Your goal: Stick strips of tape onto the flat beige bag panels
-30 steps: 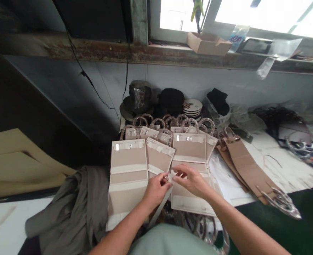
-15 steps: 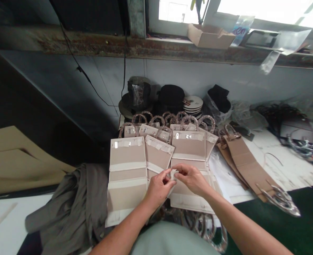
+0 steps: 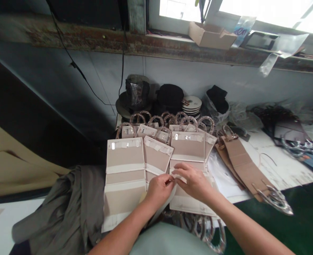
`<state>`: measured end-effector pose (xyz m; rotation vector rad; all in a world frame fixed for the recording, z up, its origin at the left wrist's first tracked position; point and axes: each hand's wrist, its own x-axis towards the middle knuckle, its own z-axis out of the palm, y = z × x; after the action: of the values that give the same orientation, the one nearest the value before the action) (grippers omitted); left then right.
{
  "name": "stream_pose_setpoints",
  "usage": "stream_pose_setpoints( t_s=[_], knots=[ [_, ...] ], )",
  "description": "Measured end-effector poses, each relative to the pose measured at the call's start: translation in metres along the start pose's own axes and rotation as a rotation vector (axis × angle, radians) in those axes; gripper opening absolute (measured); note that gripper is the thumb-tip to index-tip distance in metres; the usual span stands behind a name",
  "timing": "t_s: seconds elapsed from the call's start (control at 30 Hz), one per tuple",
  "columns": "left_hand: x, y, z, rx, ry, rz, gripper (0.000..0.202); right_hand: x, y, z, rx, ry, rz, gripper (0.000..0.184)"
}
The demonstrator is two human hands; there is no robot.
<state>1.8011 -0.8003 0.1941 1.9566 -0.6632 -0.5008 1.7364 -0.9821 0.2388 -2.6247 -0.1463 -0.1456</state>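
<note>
My left hand and my right hand meet over the front of a beige flat bag panel, pinching a pale strip between their fingertips. The strip's lower end curves down past my left wrist. Beside it lies a wider beige panel with white bands. Several more panels overlap behind them, each ending in a clear ring handle. A brown strap piece with a clear handle lies to the right.
A grey cloth bunches at the left, by tan sheets. Dark hats and a stack of discs stand against the wall behind the panels. A green mat lies at lower right. A cardboard box sits on the window ledge.
My hands have drawn slightly closer together, and the strip's lower end now curves in nearer my left wrist. The whole view has drifted a little, with the panels lying further left.
</note>
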Motion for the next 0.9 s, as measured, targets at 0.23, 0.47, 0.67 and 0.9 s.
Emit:
stream_pose_setpoints(
  t_s=[0.23,0.47,0.67,0.9],
  knots=[
    [0.007,0.000,-0.006,0.230,0.038,0.170,0.024,0.020,-0.009,-0.006,-0.272,-0.183,-0.045,0.008],
    [0.007,-0.016,-0.003,0.076,0.032,0.200,0.018,0.049,0.053,-0.020,0.142,0.268,0.311,0.022],
    [0.013,-0.044,-0.003,-0.124,0.075,0.006,0.017,0.091,0.101,-0.044,0.166,0.370,0.410,0.030],
    [0.017,-0.054,-0.007,-0.181,0.052,-0.039,0.017,0.107,0.119,-0.038,-0.153,0.321,0.351,0.024]
  ],
)
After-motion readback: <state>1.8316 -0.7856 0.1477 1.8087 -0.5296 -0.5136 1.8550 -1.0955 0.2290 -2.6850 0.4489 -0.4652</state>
